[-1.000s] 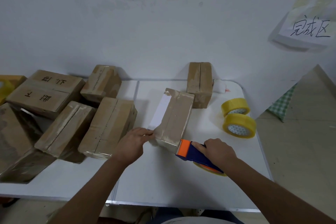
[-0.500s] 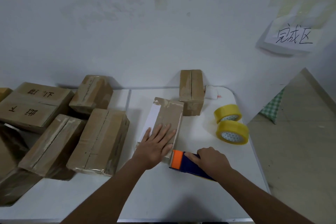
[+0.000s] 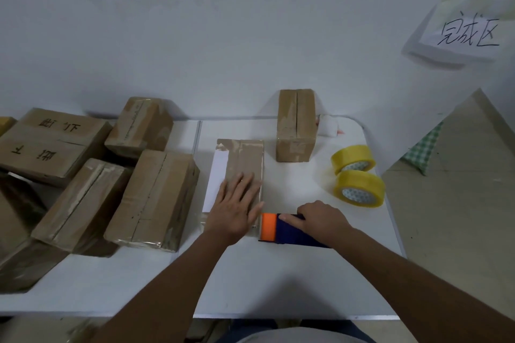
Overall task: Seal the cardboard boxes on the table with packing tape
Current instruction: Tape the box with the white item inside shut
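Left hand flat, fingers straight, pressing the small brown cardboard box with a white label lying mid white tabletop. Right hand in closed grip round blue-and-orange tape dispenser, just beside box's near end. Two yellow tape rolls near right edge.

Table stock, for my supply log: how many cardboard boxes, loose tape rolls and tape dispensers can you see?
Cardboard boxes: 7 clearly seen, more cut off at the left edge
Yellow tape rolls: 2
Tape dispensers: 1
Total: 10
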